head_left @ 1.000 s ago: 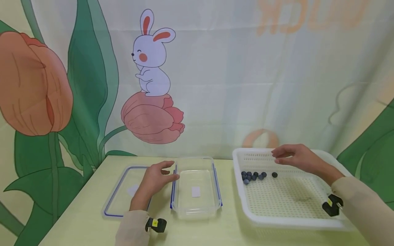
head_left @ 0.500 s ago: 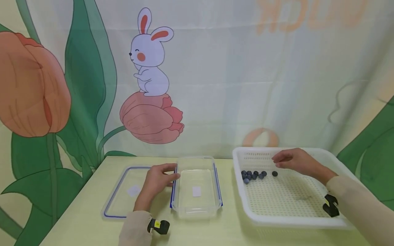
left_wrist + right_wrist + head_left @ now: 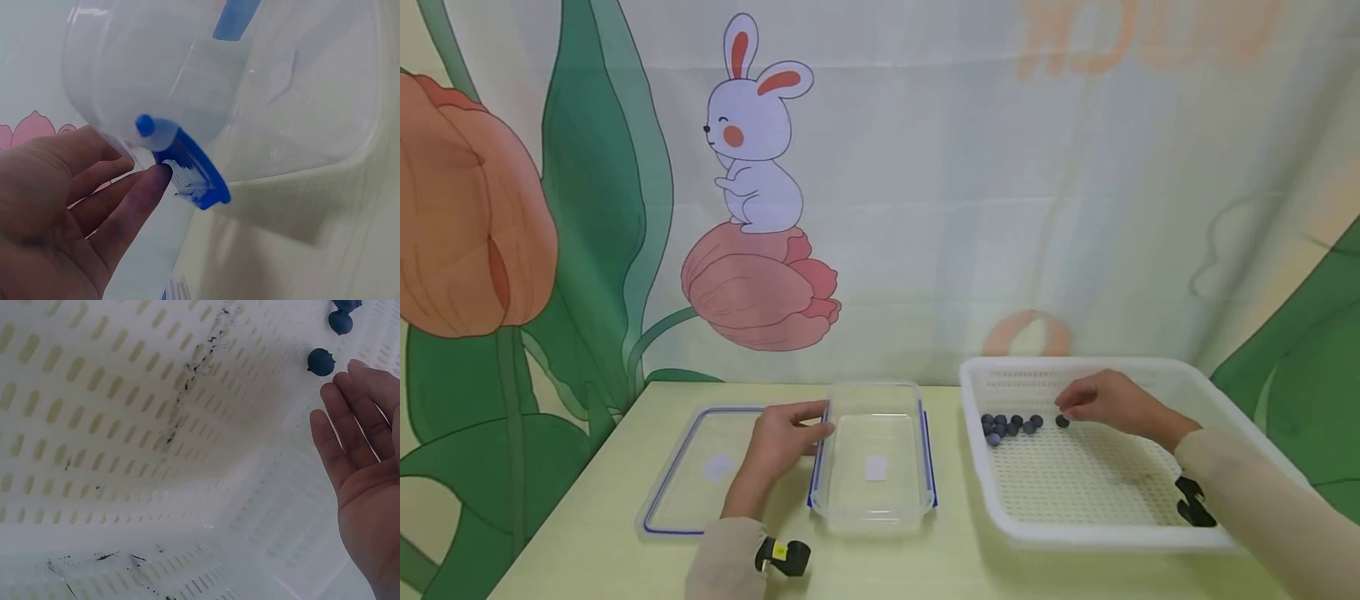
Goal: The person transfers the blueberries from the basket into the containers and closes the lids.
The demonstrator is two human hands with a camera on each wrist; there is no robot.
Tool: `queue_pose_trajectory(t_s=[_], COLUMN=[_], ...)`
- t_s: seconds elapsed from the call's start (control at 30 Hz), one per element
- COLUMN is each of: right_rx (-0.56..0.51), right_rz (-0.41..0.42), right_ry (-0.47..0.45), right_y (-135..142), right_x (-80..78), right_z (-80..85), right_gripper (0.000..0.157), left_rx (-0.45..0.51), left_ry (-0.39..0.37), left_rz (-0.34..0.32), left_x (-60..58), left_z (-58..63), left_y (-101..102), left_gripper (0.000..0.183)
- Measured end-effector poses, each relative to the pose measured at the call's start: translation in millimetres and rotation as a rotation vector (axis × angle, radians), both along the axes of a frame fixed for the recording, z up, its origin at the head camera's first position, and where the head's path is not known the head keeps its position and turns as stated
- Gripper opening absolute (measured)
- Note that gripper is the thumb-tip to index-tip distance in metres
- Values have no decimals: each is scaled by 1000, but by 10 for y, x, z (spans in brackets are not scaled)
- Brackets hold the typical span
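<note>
My left hand (image 3: 777,442) is at the left side of a clear plastic food container (image 3: 876,504) with blue side latches. In the left wrist view its fingertips hold the container's edge beside a blue latch (image 3: 197,172); some fingertips are hidden behind the wall. Over a white perforated basket (image 3: 1097,537) my right hand (image 3: 1112,402) reaches down, fingers slightly bent and close to a lone blueberry (image 3: 1062,422). The right wrist view shows a small gap between the fingertips and that blueberry (image 3: 321,362). Several more blueberries (image 3: 1012,429) cluster at the basket's left side.
A clear lid with a blue seal (image 3: 662,492) lies flat on the pale yellow table (image 3: 955,575), left of the container. Behind the table hangs a curtain (image 3: 910,208) printed with a rabbit and tulips. Dark smudges mark the basket's wall.
My right hand has come lower, toward the lone blueberry. My left hand has moved slightly right and closed in on the container's edge. The head view has shifted slightly.
</note>
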State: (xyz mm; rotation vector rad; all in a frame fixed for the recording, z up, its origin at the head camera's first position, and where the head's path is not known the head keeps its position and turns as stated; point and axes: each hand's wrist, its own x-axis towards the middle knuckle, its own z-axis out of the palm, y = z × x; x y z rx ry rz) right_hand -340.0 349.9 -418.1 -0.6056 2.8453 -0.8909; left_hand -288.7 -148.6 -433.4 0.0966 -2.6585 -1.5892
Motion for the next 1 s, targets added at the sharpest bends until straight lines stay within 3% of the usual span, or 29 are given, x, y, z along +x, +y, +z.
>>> queue_pose_trajectory(t_s=[0.2, 0.43, 0.6, 1.0], right_rx=[24, 118, 158, 146], right_rz=[12, 73, 98, 94], right_ry=[-27, 60, 74, 40], right_y=[-12, -92, -124, -155], right_x=[30, -15, -22, 10], right_z=[3, -14, -6, 45], right_gripper=[16, 10, 9, 13], left_rx=[27, 16, 31, 59], left_ry=[13, 1, 16, 37], left_rz=[-15, 7, -5, -16], left_x=[11, 5, 8, 9], left_z=[20, -5, -16, -12], left_y=[15, -16, -38, -34], left_gripper=[43, 44, 43, 42])
